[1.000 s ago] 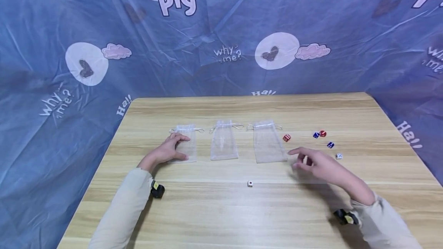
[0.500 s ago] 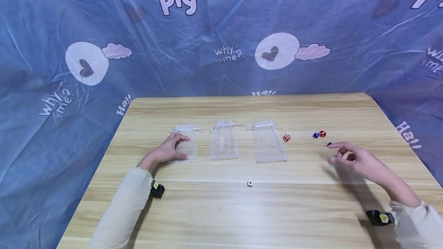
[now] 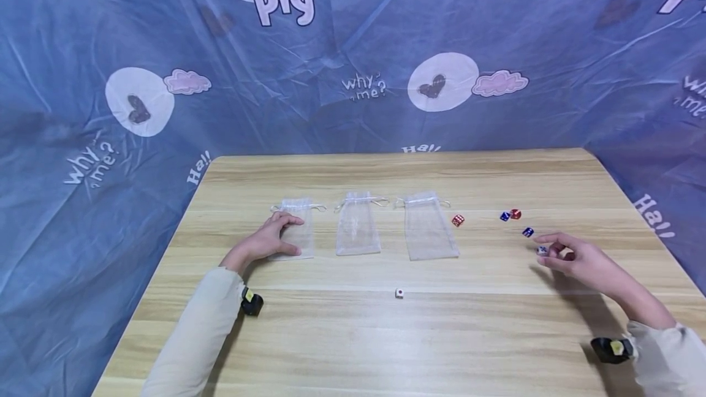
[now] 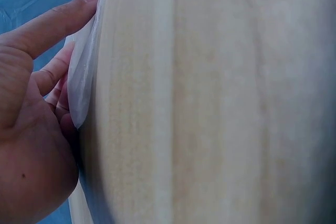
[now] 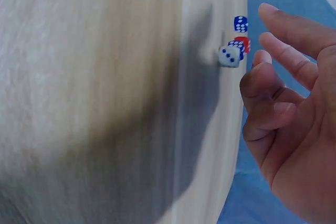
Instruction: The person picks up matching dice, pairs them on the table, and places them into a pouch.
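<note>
My left hand (image 3: 267, 239) rests on the left sheer white drawstring bag (image 3: 300, 231), thumb and fingers spread over it. In the left wrist view, fingertips touch the bag's thin fabric (image 4: 86, 72). On the right, my right hand (image 3: 584, 262) is at a white die (image 3: 542, 250), which appears between thumb and index finger in the head view. The right wrist view shows the fingers spread apart, with the white die (image 5: 229, 56) in front of them, not pinched. Close by lie a blue die (image 3: 527, 232), another blue die (image 3: 504, 216) and a red die (image 3: 515, 214).
Two more sheer bags, a middle one (image 3: 358, 225) and a right one (image 3: 430, 228), lie flat. A red die (image 3: 458, 220) sits beside the right bag. Nearer the front is a white die (image 3: 399, 293). A blue printed cloth (image 3: 353, 121) hangs behind the wooden table (image 3: 331, 342).
My right hand has moved right, from beside the right bag to the white die, its thumb and index now around it in the head view. The left hand has stayed in place.
</note>
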A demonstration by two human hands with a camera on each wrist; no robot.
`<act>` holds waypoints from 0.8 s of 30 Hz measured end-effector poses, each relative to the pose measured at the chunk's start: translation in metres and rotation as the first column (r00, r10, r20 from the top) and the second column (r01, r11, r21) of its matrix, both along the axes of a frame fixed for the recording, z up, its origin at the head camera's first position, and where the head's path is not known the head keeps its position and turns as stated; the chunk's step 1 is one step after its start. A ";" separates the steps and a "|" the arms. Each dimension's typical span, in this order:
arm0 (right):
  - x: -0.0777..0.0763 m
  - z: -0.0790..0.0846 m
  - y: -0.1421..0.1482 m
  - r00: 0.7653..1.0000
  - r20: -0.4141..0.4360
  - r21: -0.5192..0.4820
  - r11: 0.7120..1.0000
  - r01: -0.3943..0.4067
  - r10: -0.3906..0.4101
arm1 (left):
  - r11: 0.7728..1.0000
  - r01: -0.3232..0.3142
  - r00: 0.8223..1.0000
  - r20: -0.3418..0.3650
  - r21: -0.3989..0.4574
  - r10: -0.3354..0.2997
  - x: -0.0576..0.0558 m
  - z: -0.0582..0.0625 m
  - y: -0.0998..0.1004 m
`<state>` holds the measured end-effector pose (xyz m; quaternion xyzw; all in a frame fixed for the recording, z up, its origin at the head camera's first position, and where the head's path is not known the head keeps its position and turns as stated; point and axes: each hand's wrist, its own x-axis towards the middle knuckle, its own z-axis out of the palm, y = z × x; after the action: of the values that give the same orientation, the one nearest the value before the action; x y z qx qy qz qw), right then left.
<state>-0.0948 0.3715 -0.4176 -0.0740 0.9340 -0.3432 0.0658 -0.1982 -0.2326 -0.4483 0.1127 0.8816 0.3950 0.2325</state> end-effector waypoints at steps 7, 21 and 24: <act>-0.004 -0.007 0.005 1.000 0.019 0.031 0.999 0.016 -0.017 | 1.000 -0.002 1.000 0.001 -0.003 0.002 -0.001 -0.002 -0.001; -0.009 -0.022 0.012 0.999 0.025 0.058 0.998 0.021 -0.022 | 1.000 -0.002 0.999 -0.036 0.010 0.002 0.001 -0.003 0.000; -0.010 -0.022 0.012 0.998 0.049 0.083 0.996 0.026 -0.030 | 1.000 -0.003 0.999 -0.039 0.017 0.004 0.001 -0.004 -0.001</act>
<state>-0.1045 0.3838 -0.4398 -0.0494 0.9464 -0.3070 0.0872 -0.1972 -0.2333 -0.4519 0.1205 0.8829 0.4004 0.2137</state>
